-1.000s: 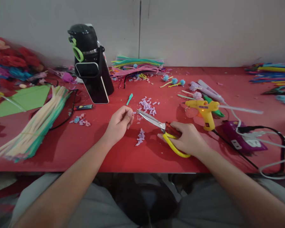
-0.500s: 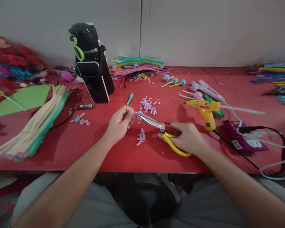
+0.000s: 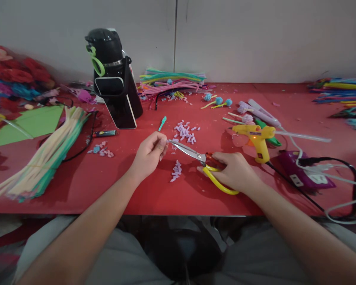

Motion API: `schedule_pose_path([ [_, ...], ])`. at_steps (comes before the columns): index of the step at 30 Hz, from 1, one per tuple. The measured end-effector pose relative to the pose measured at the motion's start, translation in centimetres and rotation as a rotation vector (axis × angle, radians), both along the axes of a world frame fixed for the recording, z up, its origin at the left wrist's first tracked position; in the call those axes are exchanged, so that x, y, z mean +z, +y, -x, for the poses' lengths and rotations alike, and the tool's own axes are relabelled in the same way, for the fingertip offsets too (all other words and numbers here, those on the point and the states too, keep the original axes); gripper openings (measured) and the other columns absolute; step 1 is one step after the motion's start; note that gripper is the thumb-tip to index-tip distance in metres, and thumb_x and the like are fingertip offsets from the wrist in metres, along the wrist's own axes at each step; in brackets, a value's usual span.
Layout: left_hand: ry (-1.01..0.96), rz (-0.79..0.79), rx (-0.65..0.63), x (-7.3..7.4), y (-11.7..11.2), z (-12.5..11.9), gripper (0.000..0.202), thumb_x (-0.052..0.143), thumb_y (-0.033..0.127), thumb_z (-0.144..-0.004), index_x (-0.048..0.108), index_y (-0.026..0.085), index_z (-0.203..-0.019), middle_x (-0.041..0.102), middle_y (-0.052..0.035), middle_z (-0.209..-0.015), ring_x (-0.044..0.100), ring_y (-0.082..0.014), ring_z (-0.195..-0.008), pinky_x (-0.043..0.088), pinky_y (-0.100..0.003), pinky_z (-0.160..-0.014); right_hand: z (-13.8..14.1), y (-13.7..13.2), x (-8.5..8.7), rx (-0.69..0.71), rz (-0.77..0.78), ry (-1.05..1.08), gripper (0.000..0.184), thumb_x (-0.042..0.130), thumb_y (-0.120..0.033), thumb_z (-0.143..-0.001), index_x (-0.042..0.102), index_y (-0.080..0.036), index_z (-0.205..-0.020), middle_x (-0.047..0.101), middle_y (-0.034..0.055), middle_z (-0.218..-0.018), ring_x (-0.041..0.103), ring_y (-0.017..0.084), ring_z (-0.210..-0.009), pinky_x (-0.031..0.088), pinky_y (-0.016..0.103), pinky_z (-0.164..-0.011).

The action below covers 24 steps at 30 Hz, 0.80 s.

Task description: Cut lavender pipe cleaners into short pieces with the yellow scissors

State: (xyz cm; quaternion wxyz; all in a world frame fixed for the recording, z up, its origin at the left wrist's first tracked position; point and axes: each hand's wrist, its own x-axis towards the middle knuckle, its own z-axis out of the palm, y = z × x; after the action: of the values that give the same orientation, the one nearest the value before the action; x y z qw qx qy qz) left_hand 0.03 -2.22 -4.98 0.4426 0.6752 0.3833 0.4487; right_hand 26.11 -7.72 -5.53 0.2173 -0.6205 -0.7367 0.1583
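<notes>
My right hand is wrapped round the handles of a pair of scissors with yellow and red grips. The blades point left and reach the fingertips of my left hand. Thumb and forefinger of that hand pinch a small lilac piece, mostly hidden by the fingers. Beyond the blades lies a loose heap of short lilac pieces. A smaller pile of lilac pieces with tapered ends is on the red table, nearer to me. A teal stick with a knobbed end lies behind my left hand.
A black bottle stands with a phone at its front. Bundled pipe cleaners lie left. A yellow glue gun and a purple power strip with cables are at right. Blue pompom-like pieces lie behind.
</notes>
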Motion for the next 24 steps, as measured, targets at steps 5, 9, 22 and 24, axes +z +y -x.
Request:
schedule_pose_path([
  [5,0.003,-0.003,0.0,-0.05,0.12,0.02,0.029,0.05,0.041,-0.1,0.049,0.02,-0.08,0.048,0.0042,-0.063,0.042,-0.0067,-0.05,0.036,-0.023,-0.051,0.01,0.1,-0.05,0.006,-0.004,-0.003,0.06,0.064,-0.071,-0.072,0.031,-0.022,-0.059,0.033,-0.0053,-0.054,0.023,0.011,-0.056,0.021,0.028,-0.052],
  [9,0.009,-0.006,-0.005,0.03,0.18,0.07,0.03,0.05,0.042,-0.1,0.049,0.02,-0.079,0.048,0.0041,-0.063,0.042,-0.0069,-0.051,0.036,-0.023,-0.052,-0.01,0.06,-0.03,0.019,-0.004,-0.022,0.057,0.065,-0.066,-0.074,0.032,-0.022,-0.061,0.035,-0.0047,-0.055,0.023,0.011,-0.056,0.021,0.027,-0.052],
  [22,0.048,-0.041,0.009,0.17,0.12,0.08,0.032,0.05,0.043,-0.099,0.049,0.02,-0.078,0.047,0.0041,-0.062,0.042,-0.0077,-0.051,0.037,-0.023,-0.051,0.0,0.11,0.19,0.043,-0.021,-0.036,0.055,0.065,-0.064,-0.075,0.033,-0.022,-0.06,0.039,-0.0034,-0.056,0.024,0.01,-0.055,0.021,0.027,-0.051],
  [24,0.052,-0.037,0.014,0.16,0.12,0.1,0.031,0.05,0.042,-0.099,0.049,0.02,-0.078,0.047,0.0041,-0.063,0.043,-0.0075,-0.051,0.037,-0.023,-0.051,0.0,0.15,0.21,0.04,-0.019,-0.033,0.056,0.065,-0.065,-0.075,0.032,-0.022,-0.06,0.038,-0.0037,-0.056,0.023,0.01,-0.055,0.02,0.027,-0.051],
])
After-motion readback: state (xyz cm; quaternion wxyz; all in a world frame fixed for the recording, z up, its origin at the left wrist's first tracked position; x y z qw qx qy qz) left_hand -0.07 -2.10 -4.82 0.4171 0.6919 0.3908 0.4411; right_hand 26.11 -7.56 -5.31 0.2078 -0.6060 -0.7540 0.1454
